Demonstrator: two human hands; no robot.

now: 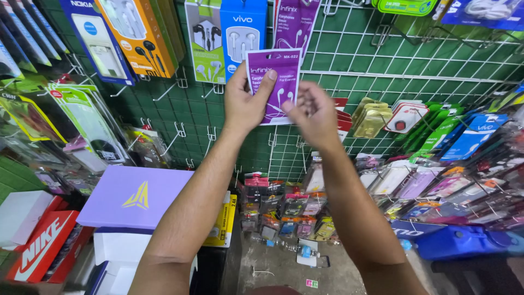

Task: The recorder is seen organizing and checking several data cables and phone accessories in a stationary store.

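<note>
My left hand (245, 101) grips a flat purple earphone packet (277, 74) by its left edge, held upright in front of a green wire display grid (415, 65). My right hand (312, 112) pinches the packet's lower right corner, fingers curled over it. Both forearms reach up from the bottom of the view. The lower part of the packet is hidden behind my hands.
More earphone packs hang on hooks above: a blue one (243, 30), a green one (203, 38), an orange one (139, 35). A lilac box (134, 196) and a red shoe box (41, 248) sit lower left. Small accessory packs (284, 210) crowd the bottom and right racks.
</note>
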